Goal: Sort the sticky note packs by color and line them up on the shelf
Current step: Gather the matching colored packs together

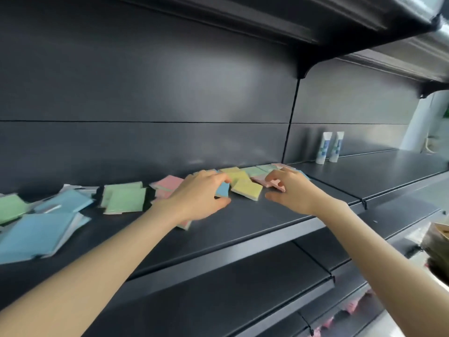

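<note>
Sticky note packs lie scattered along the dark shelf (243, 222). Blue packs (36, 234) and a green pack (11, 207) sit at the far left, with two green packs (125, 199) beside them. Pink packs (167, 184) lie partly under my left forearm. My left hand (199, 198) pinches a small blue pack (223, 189) between thumb and fingers. Yellow packs (246, 189) rest just to its right. My right hand (291, 190) grips a pink pack (275, 184) at its fingertips. More green and pink packs (257, 170) lie behind, against the back panel.
Two white tubes (329, 147) stand upright at the back of the neighbouring shelf section to the right. A lower shelf (230, 295) runs beneath. A brown box or bag (437, 242) sits at the right edge. An upper shelf overhangs.
</note>
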